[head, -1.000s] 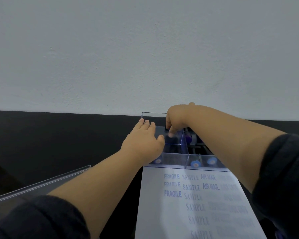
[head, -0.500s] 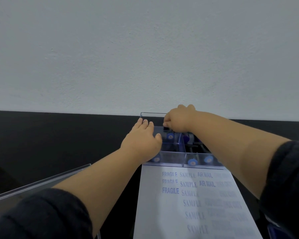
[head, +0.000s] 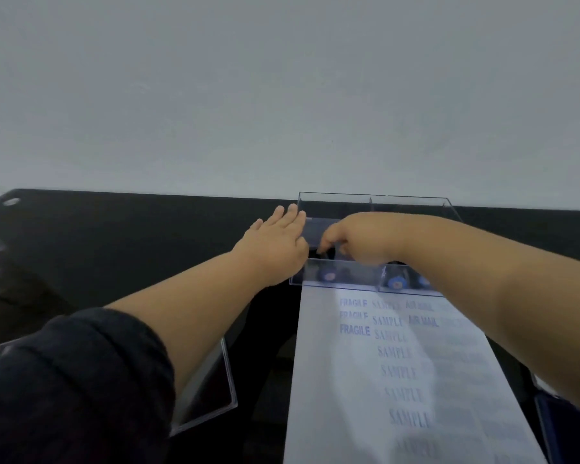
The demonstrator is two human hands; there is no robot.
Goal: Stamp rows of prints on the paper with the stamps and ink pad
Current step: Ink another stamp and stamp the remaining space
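1. Reaching into the clear acrylic divided tray (head: pixel 412 201) at the far edge of the black worktop (head: pixel 121 249), the right hand (head: pixel 355 241) has its fingers curled down into the tray's left compartment. They seem to close on something dark there, probably a stamp, but the object itself is not resolved.
2. Left hand (head: pixel 277 244) lies flat, fingers straight and together, against the tray's left wall, holding nothing; judged to be steadying the tray.
3. White paper sheet (head: pixel 365 380) sits just in front of the tray, its far edge touching or slightly under the tray's near wall.
4. Progress, judged from the sheet: blue prints (head: pixel 355 330) run in columns. "FRAGILE" has three prints, "SAMPLE" runs most of the way down the sheet, and "AIR MAIL" has two readable. Columns further right are present but faint. The FRAGILE and AIR MAIL columns appear unfinished, so the task reads as well under way, not complete.
5. Round blue-capped stamps (head: pixel 395 283) show through the tray's near wall; at least three, exact count uncertain.
6. Hidden or unclear: no ink pad can be identified. The right forearm covers the sheet's right edge, and the sheet's near end is cut off and blurred.
7. Clear acrylic panel (head: pixel 211 390) lies near the worktop's near left edge, partly under the left arm; its purpose is unknown.
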